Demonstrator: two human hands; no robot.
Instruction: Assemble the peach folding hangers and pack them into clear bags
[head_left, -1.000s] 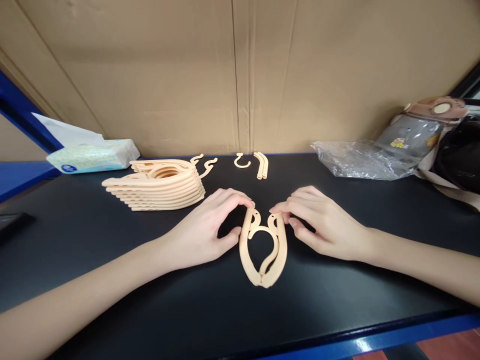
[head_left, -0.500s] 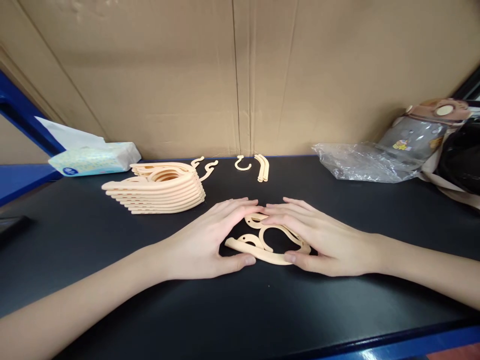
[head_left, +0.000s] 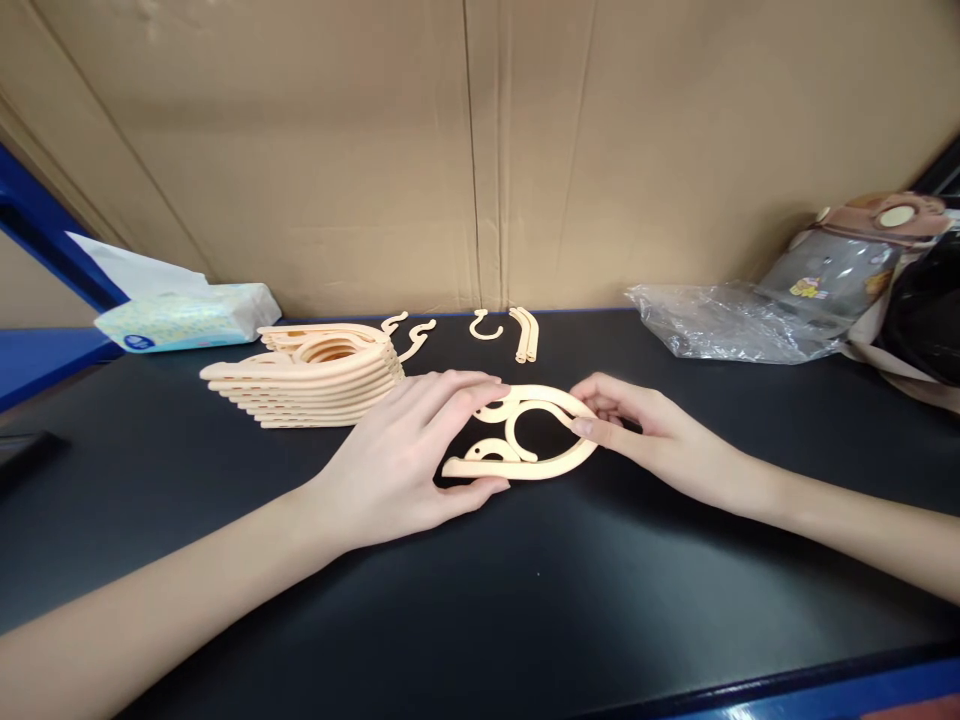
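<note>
A cream plastic folding clothes hanger (head_left: pixel 564 464), its arms folded in and its hook curled inside, is between my hands in the middle. My left hand (head_left: pixel 397 455) spans its left end, thumb along the near arm and fingers over the far one. With thumb and fingers, my right hand (head_left: pixel 649 425) pinches the rounded right end. Left of them stands a neat stack of similar folded hangers (head_left: pixel 322 385), its lower right partly behind my left hand.
Behind lie loose hanger hooks (head_left: pixel 417 340), another hook (head_left: pixel 487 330) and curved arm pieces (head_left: pixel 528 335) on the black table (head_left: pixel 480 620). A tissue pack (head_left: pixel 187 318) stands at the left. Clear plastic wrap (head_left: pixel 735 320) and a bottle (head_left: pixel 840 260) are at the right, before a cardboard wall (head_left: pixel 315 150).
The folded hanger has come up and away from me, its halves now evenly aligned. My right hand has shifted from lying over it to pinching its rounded end.
</note>
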